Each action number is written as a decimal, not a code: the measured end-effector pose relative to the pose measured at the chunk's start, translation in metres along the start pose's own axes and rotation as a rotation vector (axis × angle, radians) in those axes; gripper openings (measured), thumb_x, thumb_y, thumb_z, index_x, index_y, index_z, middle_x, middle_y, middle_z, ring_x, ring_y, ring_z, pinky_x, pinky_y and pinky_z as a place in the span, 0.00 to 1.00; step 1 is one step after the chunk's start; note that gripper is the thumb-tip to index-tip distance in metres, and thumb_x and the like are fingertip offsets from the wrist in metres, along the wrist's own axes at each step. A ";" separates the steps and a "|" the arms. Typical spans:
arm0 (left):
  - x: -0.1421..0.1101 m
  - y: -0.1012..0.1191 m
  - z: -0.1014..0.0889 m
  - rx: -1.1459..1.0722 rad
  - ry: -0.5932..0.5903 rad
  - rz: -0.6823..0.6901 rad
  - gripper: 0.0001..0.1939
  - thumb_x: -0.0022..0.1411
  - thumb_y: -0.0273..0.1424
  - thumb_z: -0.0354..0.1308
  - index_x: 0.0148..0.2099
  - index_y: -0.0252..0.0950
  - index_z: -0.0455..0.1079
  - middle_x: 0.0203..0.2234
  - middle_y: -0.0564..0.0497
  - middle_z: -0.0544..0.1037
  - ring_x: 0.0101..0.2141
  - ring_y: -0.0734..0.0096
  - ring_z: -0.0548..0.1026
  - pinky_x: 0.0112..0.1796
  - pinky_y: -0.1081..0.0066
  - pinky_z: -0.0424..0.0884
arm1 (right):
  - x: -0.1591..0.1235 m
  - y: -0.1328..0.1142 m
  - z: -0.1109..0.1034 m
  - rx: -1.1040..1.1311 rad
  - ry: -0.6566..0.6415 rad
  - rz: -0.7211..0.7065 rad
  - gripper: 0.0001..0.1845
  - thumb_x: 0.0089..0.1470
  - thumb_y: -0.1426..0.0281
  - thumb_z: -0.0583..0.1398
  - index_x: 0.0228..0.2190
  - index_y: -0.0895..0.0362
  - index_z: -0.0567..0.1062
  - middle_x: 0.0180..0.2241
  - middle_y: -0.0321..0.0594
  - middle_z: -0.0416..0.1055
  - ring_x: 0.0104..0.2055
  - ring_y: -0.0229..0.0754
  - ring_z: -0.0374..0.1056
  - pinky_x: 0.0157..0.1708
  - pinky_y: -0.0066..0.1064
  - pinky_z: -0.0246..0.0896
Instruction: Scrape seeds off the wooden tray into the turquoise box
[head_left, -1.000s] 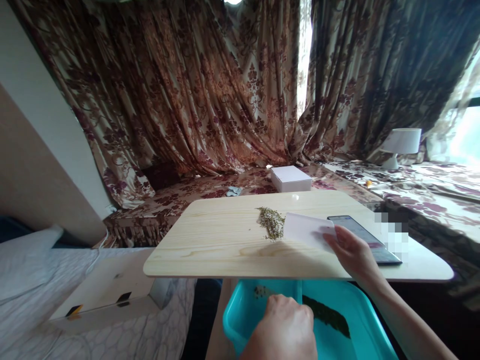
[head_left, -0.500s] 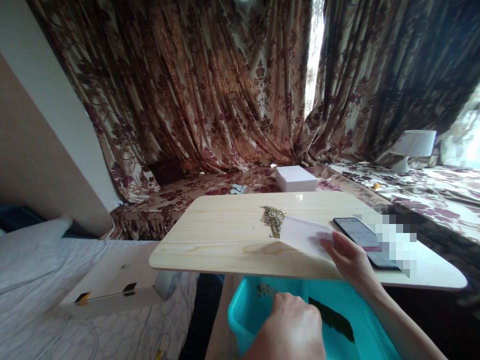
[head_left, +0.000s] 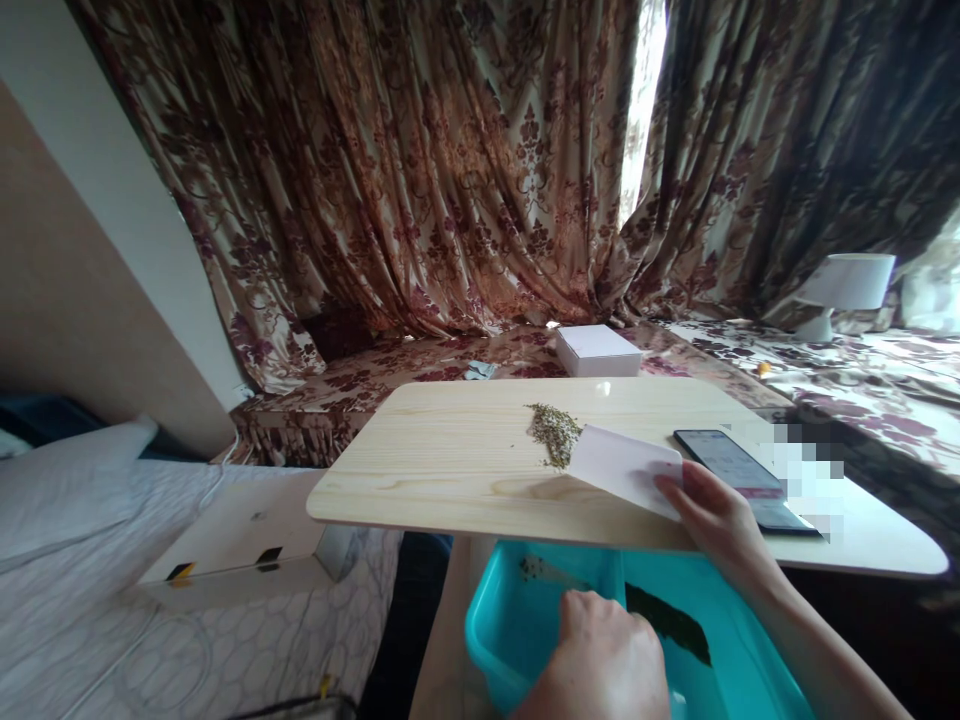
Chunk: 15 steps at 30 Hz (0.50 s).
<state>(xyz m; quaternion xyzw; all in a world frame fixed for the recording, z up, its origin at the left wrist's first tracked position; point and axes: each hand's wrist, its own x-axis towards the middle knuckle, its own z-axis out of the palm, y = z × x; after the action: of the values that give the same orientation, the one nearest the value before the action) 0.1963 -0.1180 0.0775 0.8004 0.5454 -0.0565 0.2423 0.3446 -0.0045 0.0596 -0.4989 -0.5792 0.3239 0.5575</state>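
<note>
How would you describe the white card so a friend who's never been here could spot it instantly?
Find the pale wooden table beside the blue tub. Look between the heap of speckled bits and the right hand. The white card is thin and plain, pinched in that hand, unlike the dark-edged phone lying flat nearby.

dim room, right-side window glare, edges stretched

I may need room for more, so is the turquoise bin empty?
Not empty: the turquoise bin shows small specks in its left compartment and a long dark green piece in its right.
</note>
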 end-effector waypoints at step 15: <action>-0.011 -0.029 0.017 -0.055 0.116 -0.044 0.19 0.60 0.26 0.41 0.43 0.32 0.72 0.37 0.38 0.76 0.41 0.53 0.73 0.42 0.58 0.66 | -0.001 0.013 -0.003 -0.041 0.057 -0.001 0.18 0.41 0.58 0.65 0.34 0.56 0.76 0.31 0.43 0.80 0.34 0.48 0.75 0.32 0.32 0.70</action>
<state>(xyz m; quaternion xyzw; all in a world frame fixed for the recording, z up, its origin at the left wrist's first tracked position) 0.1693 -0.1264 0.0570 0.7831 0.5775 -0.0002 0.2307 0.3498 -0.0020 0.0481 -0.5191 -0.5698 0.2975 0.5633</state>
